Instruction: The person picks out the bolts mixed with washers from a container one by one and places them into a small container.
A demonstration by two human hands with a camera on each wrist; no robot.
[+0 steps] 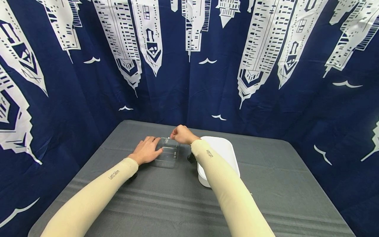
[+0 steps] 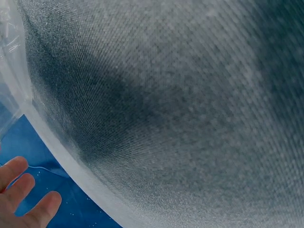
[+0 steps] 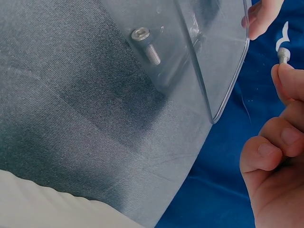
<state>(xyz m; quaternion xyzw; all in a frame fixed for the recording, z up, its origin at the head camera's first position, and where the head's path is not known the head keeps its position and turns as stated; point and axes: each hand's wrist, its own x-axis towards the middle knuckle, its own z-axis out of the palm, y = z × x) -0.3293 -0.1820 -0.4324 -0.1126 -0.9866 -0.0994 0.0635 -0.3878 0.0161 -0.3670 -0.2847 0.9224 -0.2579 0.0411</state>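
Observation:
A clear plastic box (image 1: 167,163) sits on the grey table, its rim (image 3: 231,85) facing the back cloth in the right wrist view. Inside it lies a metal bolt (image 3: 146,45) with a socket head. My left hand (image 1: 146,150) rests at the box's left side, fingers extended along the rim and thumb spread; its fingers (image 2: 42,209) show at the lower left of the left wrist view. Above the box's far right corner, my right hand (image 1: 182,134) pinches a second bolt (image 3: 283,55) by its shank between thumb and forefinger, head up, the other fingers curled.
A white rectangular tub (image 1: 220,148) stands just right of the clear box, partly under my right forearm. Behind the table (image 1: 266,171) hangs a blue cloth (image 1: 177,89) printed with white buildings. A small pale thing (image 1: 251,194) lies by my right sleeve.

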